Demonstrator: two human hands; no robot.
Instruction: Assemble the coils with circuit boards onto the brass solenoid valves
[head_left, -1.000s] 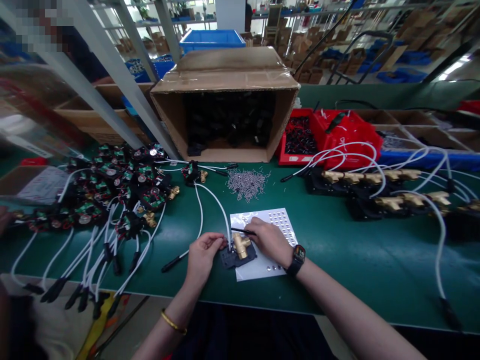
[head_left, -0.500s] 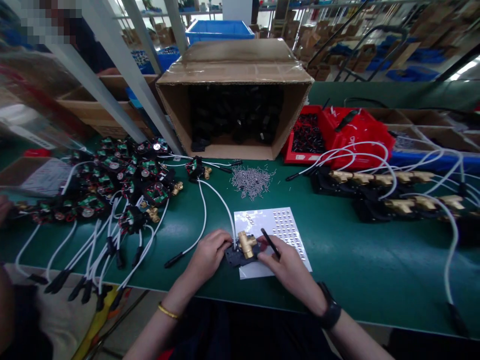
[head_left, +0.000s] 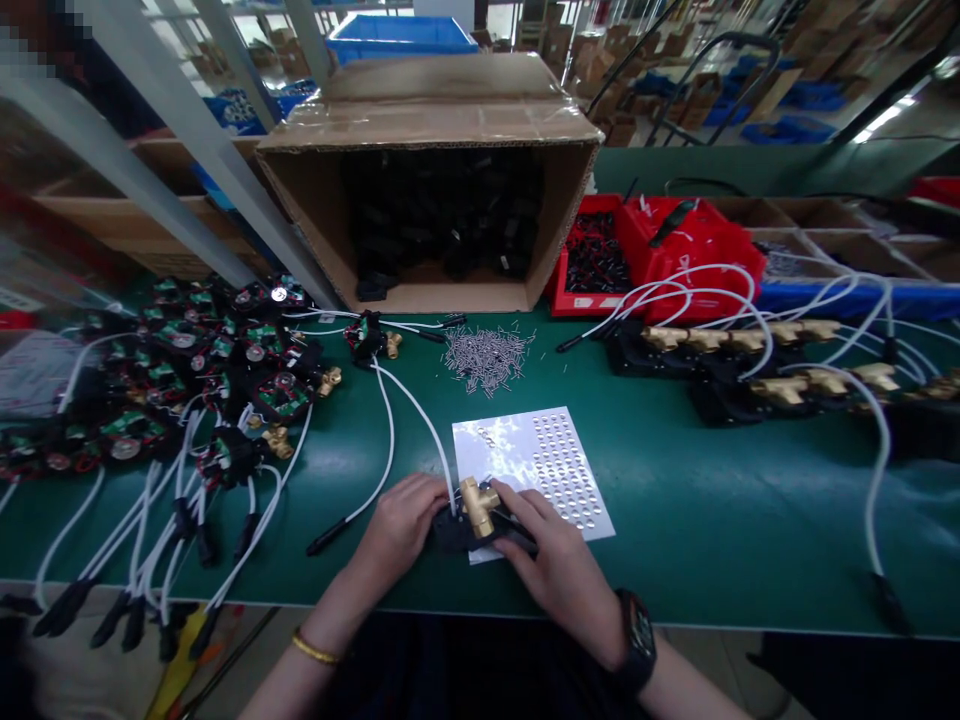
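Observation:
A black valve housing with a brass tee fitting on top lies near the bench's front edge, over the lower left part of a white sheet with rows of small shiny pieces. My left hand is closed on the housing's left side, beside its white cable. On the other side my right hand rests its fingertips by the brass fitting, with a dark pen-like tool held low between thumb and fingers. The tool's tip is hidden.
Beyond the sheet lies a heap of small screws. A cardboard box of black parts stands behind. Open valve units with cables crowd the left; finished-looking ones line the right near a red bin.
The dark tool has tipped from upright to nearly flat in my right hand, whose fingers have moved in against the brass fitting. The whole view has shifted slightly.

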